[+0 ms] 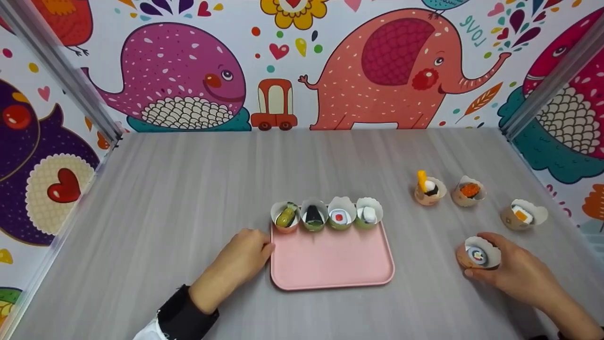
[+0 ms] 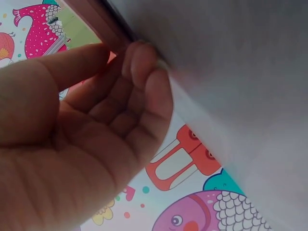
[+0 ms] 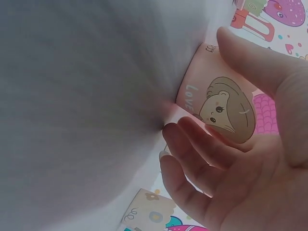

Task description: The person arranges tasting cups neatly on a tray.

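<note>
At the left edge of a pink tray [image 1: 330, 264], my left hand [image 1: 243, 255] pinches the rim between thumb and curled fingers; the left wrist view shows the tray's side [image 2: 98, 24] there. Along the tray's far edge stands a row of paper cups [image 1: 342, 226] with toy sushi pieces inside. My right hand [image 1: 526, 271] has its thumb and fingers around a paper baking cup [image 1: 465, 259] holding a round toy sushi roll [image 1: 476, 256]. In the right wrist view that cup [image 3: 192, 86] carries a cartoon girl's face and stands on the table.
Beyond my right hand stand a cup [image 1: 427, 197] with a yellow-topped piece, a cup [image 1: 465, 199] with orange roe, and a brown cup [image 1: 514, 222] with a white and yellow piece. Printed cartoon panels [image 1: 283, 56] wall the grey table [image 1: 188, 179] at the back and sides.
</note>
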A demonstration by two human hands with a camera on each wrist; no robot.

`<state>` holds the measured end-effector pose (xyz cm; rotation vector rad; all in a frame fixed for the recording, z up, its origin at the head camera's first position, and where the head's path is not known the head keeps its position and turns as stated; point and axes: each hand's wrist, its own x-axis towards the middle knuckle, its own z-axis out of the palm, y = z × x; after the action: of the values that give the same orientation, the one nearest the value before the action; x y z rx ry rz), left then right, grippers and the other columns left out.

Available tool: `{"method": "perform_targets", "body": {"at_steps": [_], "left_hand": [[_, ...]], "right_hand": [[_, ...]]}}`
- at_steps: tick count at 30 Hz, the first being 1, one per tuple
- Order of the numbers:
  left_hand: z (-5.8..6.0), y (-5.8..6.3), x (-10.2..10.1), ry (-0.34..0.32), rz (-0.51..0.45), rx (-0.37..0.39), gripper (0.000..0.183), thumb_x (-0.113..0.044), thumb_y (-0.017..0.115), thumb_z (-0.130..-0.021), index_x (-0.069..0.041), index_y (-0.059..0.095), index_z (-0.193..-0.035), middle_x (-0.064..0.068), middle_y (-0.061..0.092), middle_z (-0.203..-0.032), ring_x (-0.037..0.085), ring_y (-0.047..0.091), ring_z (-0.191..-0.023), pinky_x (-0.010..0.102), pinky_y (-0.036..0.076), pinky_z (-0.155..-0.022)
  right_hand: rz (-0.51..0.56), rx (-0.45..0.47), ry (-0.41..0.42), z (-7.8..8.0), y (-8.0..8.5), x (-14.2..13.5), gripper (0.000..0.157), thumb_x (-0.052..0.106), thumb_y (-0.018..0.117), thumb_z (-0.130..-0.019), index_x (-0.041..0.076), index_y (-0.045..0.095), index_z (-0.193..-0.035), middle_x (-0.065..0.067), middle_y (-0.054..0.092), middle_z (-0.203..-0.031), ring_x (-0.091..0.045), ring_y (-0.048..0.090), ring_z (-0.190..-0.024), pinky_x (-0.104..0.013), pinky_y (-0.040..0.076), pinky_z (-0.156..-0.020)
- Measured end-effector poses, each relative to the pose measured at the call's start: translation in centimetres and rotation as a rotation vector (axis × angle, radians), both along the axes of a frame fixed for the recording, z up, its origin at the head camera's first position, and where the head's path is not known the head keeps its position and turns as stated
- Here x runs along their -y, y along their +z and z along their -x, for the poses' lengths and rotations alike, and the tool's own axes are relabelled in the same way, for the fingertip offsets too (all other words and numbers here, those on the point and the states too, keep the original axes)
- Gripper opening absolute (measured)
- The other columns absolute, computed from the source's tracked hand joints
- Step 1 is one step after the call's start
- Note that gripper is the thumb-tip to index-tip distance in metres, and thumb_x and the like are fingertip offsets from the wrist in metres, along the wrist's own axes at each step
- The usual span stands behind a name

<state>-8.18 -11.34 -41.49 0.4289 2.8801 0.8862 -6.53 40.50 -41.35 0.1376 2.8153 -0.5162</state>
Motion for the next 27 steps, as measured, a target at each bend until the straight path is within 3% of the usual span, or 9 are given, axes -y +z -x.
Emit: {"method": "perform_targets", "body": {"at_steps": [11, 18, 23, 27], "left_hand": [[-0.1, 0.1, -0.1, -0.001, 0.012, -0.008, 0.045, -0.005, 0.068, -0.097, -0.014, 0.051, -0.056, -0.003, 0.048, -0.06, 0.014, 0.04, -0.058, 0.033, 0.036, -0.054], [-0.1, 0.1, 0.1, -0.006, 0.008, -0.021, 0.045, -0.005, 0.069, -0.097, -0.014, 0.053, -0.055, -0.004, 0.047, -0.059, 0.013, 0.041, -0.058, 0.033, 0.036, -0.054], [0.1, 0.0, 0.1, -0.011, -0.01, -0.021, 0.05, -0.003, 0.067, -0.096, -0.017, 0.045, -0.052, -0.007, 0.037, -0.056, 0.011, 0.036, -0.056, 0.028, 0.03, -0.052], [0.1, 0.0, 0.2, -0.02, -0.017, -0.036, 0.05, -0.003, 0.068, -0.095, -0.016, 0.046, -0.053, -0.006, 0.039, -0.056, 0.011, 0.037, -0.056, 0.029, 0.031, -0.052]], "right_hand": [[0.049, 0.053, -0.056, 0.3, 0.2, 0.1, 0.104, 0.051, 0.092, -0.075, -0.011, 0.044, -0.143, -0.037, 0.059, -0.129, -0.035, 0.06, -0.094, -0.056, 0.058, -0.084], [0.106, -0.013, -0.042, 0.1, 0.6, 0.4, 0.1, 0.053, 0.089, -0.078, -0.01, 0.046, -0.142, -0.035, 0.06, -0.129, -0.037, 0.06, -0.099, -0.058, 0.056, -0.086], [0.116, -0.095, -0.021, -0.2, 0.8, 1.1, 0.095, 0.045, 0.091, -0.079, -0.01, 0.046, -0.141, -0.035, 0.061, -0.126, -0.039, 0.06, -0.099, -0.063, 0.054, -0.087], [0.133, -0.123, 0.0, -0.3, 1.0, 1.6, 0.091, 0.04, 0.092, -0.08, -0.009, 0.046, -0.14, -0.034, 0.06, -0.128, -0.039, 0.06, -0.102, -0.065, 0.053, -0.09]]}}
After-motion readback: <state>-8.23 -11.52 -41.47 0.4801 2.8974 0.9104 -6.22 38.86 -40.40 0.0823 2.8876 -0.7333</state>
